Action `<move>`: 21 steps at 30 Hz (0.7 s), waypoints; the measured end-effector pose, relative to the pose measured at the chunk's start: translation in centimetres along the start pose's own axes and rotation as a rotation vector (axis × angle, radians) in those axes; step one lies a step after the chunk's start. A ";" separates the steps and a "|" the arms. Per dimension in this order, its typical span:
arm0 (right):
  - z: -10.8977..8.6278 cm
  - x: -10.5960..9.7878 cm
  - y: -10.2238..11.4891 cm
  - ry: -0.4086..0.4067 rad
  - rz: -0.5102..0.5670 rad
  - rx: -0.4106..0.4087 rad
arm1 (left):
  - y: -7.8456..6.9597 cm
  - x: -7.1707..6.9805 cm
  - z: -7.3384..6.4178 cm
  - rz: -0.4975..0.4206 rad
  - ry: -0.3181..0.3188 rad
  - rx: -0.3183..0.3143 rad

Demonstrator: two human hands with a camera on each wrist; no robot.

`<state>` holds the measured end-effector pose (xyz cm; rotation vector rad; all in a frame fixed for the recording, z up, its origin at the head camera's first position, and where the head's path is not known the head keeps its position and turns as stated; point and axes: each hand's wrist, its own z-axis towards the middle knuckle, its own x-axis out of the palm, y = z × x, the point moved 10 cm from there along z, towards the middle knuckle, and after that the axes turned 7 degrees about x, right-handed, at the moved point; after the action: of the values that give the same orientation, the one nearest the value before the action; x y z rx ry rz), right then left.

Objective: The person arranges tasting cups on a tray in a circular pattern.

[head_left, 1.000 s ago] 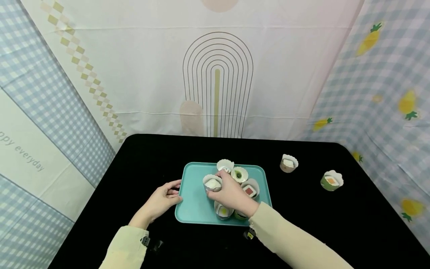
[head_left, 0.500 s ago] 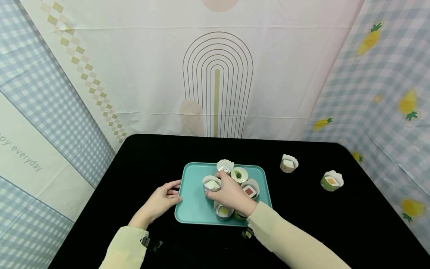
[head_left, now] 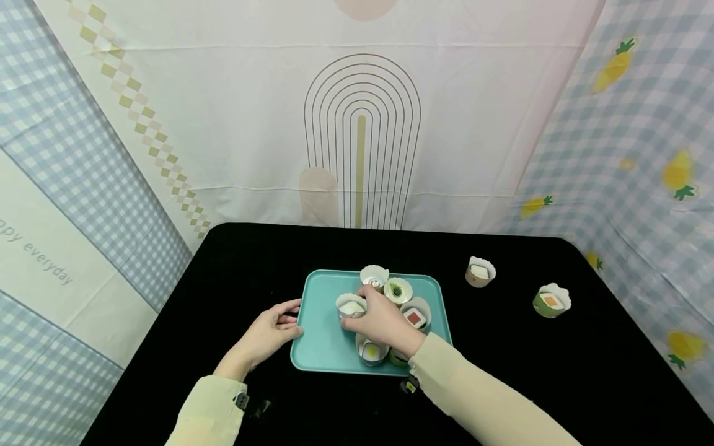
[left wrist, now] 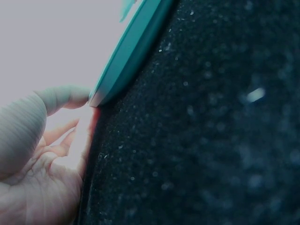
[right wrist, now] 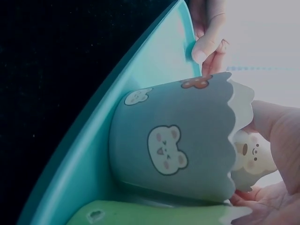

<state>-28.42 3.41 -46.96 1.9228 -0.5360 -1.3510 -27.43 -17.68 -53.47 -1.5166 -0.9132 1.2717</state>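
A turquoise tray (head_left: 320, 353) lies on the black table. My left hand (head_left: 266, 336) holds its left edge; in the left wrist view, the thumb (left wrist: 70, 97) meets the tray rim (left wrist: 133, 44) with a finger below. My right hand (head_left: 387, 321) grips a grey paper cupcake cup (head_left: 351, 308) with a white, rounded filling, over the tray's middle. Part of that cup (right wrist: 255, 158) shows behind another in the right wrist view; whether its base touches the tray is hidden. Nearest that camera stands a bear-print cup (right wrist: 180, 140) with a yellow-dotted filling.
Beside the right hand on the tray are a white-rimmed cup (head_left: 374, 274), a green-centred one (head_left: 397, 289) and a red-topped one (head_left: 417, 313). A green cup (head_left: 399, 358) is mostly hidden. Off the tray, right, stand a pinkish cup (head_left: 480, 272) and another green cup (head_left: 551, 301).
My right hand and the cup it grips have shifted very slightly to the left and toward me. The left hand and the tray look unmoved.
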 end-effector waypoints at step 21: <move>0.1 -0.6 -0.3 0.041 -0.079 -0.020 | 0.1 0.0 0.0 0.001 0.008 0.003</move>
<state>-28.73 4.02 -46.87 1.9687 -0.4289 -1.3578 -27.40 -17.68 -53.60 -1.5190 -0.9051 1.2660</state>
